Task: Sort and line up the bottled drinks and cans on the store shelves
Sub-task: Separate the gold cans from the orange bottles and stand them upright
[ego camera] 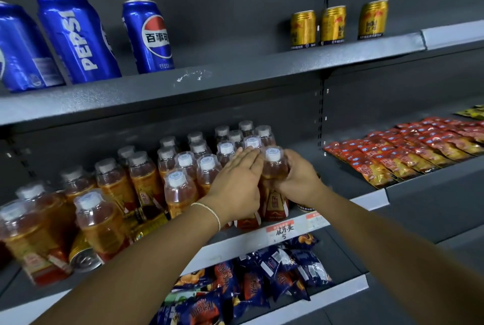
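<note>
1. Two bare hands reach to the middle shelf, among rows of amber bottled drinks with white caps.
2. Far left of the hands, a gold can lies on its side between front bottles, and another seems wedged nearby, though blur makes that uncertain.
3. The left hand, a thin bracelet at its wrist, lies flat and open, fingers straight, pressed against the bottles just left of the end bottle; it grips nothing.
4. The right hand curls around the end bottle, fingers wrapped on its far side, holding it upright at the row's right end.
5. Above the hands stand blue cola cans and, to the right, gold cans.
6. The step looks like squaring up the right end of the rows. Next would probably be lifting out the fallen can, which calls for freeing one hand.
</note>
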A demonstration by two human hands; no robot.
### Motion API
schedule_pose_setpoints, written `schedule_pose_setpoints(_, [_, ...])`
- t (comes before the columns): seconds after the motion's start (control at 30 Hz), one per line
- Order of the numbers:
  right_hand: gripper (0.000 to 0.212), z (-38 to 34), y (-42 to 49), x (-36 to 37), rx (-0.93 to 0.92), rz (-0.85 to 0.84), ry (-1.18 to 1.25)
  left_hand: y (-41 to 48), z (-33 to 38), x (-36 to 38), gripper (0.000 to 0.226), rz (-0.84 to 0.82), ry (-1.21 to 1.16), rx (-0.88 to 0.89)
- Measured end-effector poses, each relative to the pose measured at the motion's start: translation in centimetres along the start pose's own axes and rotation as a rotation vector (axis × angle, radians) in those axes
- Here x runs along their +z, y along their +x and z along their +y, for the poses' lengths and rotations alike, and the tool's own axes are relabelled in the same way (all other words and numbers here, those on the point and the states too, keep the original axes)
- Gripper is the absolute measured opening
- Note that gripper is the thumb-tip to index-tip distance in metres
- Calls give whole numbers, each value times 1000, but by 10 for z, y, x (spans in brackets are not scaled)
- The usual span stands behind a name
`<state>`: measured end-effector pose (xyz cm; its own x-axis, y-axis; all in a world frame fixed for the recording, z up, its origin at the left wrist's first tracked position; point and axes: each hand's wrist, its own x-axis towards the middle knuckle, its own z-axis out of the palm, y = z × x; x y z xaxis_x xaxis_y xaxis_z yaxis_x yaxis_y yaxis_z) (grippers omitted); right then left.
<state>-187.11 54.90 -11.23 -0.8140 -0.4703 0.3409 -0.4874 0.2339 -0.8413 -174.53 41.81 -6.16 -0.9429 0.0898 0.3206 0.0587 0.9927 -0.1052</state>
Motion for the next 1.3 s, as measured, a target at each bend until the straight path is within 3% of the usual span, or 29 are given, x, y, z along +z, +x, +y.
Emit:
schedule_pose_setpoints(0.3, [68,-45,-23,-19,-50,231,-27,-27,-10,-28,67,16,-38,28])
schedule_pose_setpoints(0.53, [41,-126,-58,6,-87,197,-191,-94,-38,-58,66,21,-62,42])
schedule_pose_setpoints(0.77, [32,-198,-108,101,-110,61,-234,-205,-104,-84,60,30,-53,0])
schedule_pose_setpoints(0.87, [37,-222,-126,154,-108,-17,-186,-258,-141,-92,63,-2,-10,-74])
schedule_pose_setpoints(0.97, [57,-246,-141,209,-101,-69,-140,-312,-179,-98,63,-37,21,-149])
schedule_pose_setpoints(1.2, [49,-307,-165,332,-135,-268,-103,-433,-251,-114,56,-61,26,-331])
schedule_pose_setpoints(1.3, [54,-336,-172,380,-171,-337,-88,-479,-276,-126,61,-57,27,-405])
